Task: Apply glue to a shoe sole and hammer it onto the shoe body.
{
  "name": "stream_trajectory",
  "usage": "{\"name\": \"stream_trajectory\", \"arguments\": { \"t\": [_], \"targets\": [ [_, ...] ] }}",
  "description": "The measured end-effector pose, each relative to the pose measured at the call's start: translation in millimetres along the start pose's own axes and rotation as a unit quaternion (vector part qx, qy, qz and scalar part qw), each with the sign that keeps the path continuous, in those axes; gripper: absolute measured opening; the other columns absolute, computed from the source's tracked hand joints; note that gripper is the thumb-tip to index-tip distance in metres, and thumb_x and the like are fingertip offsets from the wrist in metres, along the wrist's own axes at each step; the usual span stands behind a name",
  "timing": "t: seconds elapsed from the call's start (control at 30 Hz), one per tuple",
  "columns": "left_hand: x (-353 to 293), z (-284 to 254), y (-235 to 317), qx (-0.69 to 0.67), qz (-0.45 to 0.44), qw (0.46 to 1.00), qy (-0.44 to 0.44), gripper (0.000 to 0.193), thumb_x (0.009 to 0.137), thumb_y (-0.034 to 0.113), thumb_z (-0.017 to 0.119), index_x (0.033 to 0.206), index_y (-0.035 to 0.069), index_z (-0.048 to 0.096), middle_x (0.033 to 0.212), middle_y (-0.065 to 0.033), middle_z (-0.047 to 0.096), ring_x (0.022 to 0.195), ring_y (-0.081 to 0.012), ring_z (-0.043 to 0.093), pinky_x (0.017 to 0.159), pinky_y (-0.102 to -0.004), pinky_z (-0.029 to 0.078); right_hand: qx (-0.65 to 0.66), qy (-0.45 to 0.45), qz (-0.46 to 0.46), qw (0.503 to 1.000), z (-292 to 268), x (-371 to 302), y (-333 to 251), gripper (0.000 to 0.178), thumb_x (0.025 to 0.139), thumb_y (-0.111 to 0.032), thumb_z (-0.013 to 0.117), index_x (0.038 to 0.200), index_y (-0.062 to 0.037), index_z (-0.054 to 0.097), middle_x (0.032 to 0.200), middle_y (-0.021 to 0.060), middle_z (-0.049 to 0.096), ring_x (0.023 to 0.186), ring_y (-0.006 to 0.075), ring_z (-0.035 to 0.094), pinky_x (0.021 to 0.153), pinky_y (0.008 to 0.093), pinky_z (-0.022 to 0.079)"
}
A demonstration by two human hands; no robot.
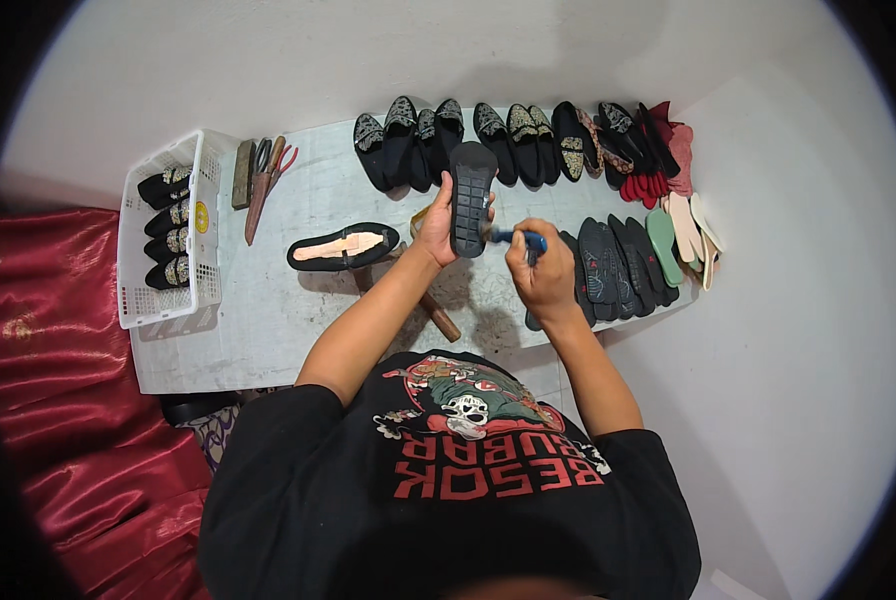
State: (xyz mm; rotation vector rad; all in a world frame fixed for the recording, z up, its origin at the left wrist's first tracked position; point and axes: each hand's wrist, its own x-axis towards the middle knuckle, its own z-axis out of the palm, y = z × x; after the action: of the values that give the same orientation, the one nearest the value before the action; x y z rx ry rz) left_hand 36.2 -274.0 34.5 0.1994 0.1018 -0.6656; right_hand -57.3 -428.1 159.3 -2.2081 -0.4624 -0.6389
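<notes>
My left hand [436,230] is closed round a black shoe sole [471,205], held upright above the table with its gridded face in view. My right hand [546,278] grips a small blue-handled brush [532,242]. The brush's tip is at the sole's right edge; its bristles are too small to make out clearly. Left of my left hand lies a black shoe upper [343,247] with a pale, peach-coloured inside facing up. Below it, a wooden handle [440,318], perhaps a hammer's, sticks out from under my left forearm.
Black patterned shoes [400,145] line the table's [238,345] far edge. Several black soles [608,270] and pale and green insoles [661,245] lie at right. Scissors, red-handled pliers [286,160] and other tools lie far left, beside a white basket [208,275] of shoes. Red cloth [68,400] hangs at left.
</notes>
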Motion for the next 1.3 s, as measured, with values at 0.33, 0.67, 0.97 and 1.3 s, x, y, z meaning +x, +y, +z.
{"name": "stream_trajectory", "arguments": {
  "t": [0.33, 0.67, 0.97, 1.3],
  "targets": [
    [6, 7, 2, -0.005, 0.008, 1.000, -0.019, 0.072, 0.097, 0.070, 0.043, 0.130, 0.008, 0.059, 0.104, -0.0109, 0.068, 0.088, -0.0237, 0.069, 0.079, -0.0361, 0.060, 0.040, -0.003, -0.012, 0.999, 5, 6, -18, 0.020, 0.092, -0.010, 0.068, 0.104, 0.0021, 0.059, 0.086, 0.0156, 0.067, 0.069, 0.0313, 0.068, 0.063, 0.0382, 0.053],
    [11, -5, 5, -0.011, 0.034, 0.999, 0.000, 0.068, 0.098, 0.067, 0.044, 0.125, 0.007, 0.061, 0.103, -0.0121, 0.068, 0.089, -0.0253, 0.069, 0.080, -0.0365, 0.060, 0.029, -0.001, 0.003, 1.000, 0, 4, -10, 0.017, 0.093, -0.011, 0.067, 0.102, 0.0008, 0.059, 0.083, 0.0141, 0.066, 0.066, 0.0297, 0.066, 0.060, 0.0374, 0.052],
    [5, 2, 7, -0.004, 0.030, 0.999, 0.013, 0.067, 0.099, 0.066, 0.043, 0.124, 0.007, 0.062, 0.103, -0.0125, 0.068, 0.090, -0.0252, 0.069, 0.083, -0.0377, 0.060, 0.018, -0.014, 0.047, 0.999, -7, 5, -8, 0.014, 0.092, -0.010, 0.067, 0.099, 0.0002, 0.060, 0.078, 0.0124, 0.066, 0.063, 0.0279, 0.067, 0.059, 0.0360, 0.053],
    [-1, 6, 12, -0.018, 0.034, 0.999, 0.012, 0.063, 0.102, 0.061, 0.040, 0.125, 0.006, 0.061, 0.105, -0.0138, 0.069, 0.093, -0.0279, 0.070, 0.084, -0.0395, 0.059, 0.013, -0.003, 0.002, 1.000, -3, 11, -10, 0.015, 0.090, -0.009, 0.069, 0.098, 0.0002, 0.061, 0.075, 0.0122, 0.065, 0.060, 0.0272, 0.066, 0.057, 0.0355, 0.052]
  ]
}}
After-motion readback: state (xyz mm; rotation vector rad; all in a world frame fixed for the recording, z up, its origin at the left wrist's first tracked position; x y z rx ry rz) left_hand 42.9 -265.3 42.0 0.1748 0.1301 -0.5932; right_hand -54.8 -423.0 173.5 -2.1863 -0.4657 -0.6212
